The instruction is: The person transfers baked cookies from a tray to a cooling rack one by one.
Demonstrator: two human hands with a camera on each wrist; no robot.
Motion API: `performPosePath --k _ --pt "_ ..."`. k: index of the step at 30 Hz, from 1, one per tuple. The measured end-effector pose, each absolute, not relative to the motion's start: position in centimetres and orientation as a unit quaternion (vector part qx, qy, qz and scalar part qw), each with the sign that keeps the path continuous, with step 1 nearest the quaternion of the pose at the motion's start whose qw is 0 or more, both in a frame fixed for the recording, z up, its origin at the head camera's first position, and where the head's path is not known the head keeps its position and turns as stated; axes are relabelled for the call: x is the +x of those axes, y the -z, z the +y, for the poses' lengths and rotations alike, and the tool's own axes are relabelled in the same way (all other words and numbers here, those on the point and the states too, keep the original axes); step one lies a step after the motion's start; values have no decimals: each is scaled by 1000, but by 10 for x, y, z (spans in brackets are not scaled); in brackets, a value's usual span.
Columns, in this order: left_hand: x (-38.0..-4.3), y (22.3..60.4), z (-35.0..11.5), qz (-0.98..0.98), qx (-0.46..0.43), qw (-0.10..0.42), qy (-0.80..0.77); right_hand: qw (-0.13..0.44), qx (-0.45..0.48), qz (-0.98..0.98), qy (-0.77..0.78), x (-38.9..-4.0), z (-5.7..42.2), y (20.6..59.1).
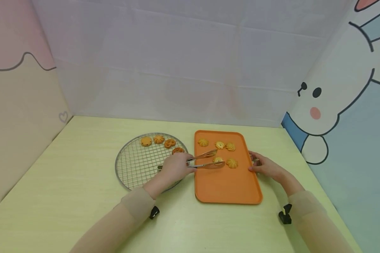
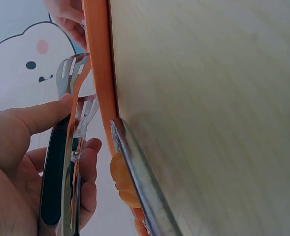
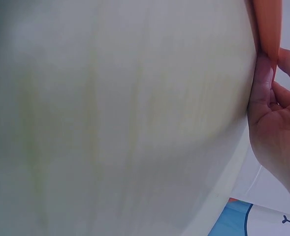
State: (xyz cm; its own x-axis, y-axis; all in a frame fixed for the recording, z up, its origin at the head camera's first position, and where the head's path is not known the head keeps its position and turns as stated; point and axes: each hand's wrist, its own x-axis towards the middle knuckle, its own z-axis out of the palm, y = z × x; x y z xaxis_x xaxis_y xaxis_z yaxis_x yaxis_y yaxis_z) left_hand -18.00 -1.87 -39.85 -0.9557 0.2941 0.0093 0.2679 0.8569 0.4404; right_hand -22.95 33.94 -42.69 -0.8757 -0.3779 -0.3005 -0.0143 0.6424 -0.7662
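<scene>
My left hand (image 1: 176,165) grips a pair of metal tongs (image 1: 209,165) with dark inlaid handles, and its thumb lies along one arm in the left wrist view. The tong ends reach over the orange tray (image 1: 228,189), spread apart, with a pale-centred cookie (image 1: 218,160) showing between them. A swirled cookie (image 1: 232,163) lies just right of the tips. Several cookies are on the tray in all. At the tray's right edge, my right hand (image 1: 267,168) pinches the rim, its thumb and fingers on either side of it in the right wrist view.
Left of the tray is a round wire rack (image 1: 131,165). Along its far and right side sit a round cookie (image 1: 146,141), a swirled cookie (image 1: 159,139) and pretzel-shaped cookies (image 1: 170,143). A pale wall (image 1: 183,70) rises behind the table, with painted panels at both sides.
</scene>
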Motion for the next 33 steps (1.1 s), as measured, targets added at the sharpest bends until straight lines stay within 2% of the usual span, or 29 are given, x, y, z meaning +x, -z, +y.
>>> performPosePath --k 33 --pt "-191 400 1 967 132 41 -213 219 -105 881 405 -228 340 428"
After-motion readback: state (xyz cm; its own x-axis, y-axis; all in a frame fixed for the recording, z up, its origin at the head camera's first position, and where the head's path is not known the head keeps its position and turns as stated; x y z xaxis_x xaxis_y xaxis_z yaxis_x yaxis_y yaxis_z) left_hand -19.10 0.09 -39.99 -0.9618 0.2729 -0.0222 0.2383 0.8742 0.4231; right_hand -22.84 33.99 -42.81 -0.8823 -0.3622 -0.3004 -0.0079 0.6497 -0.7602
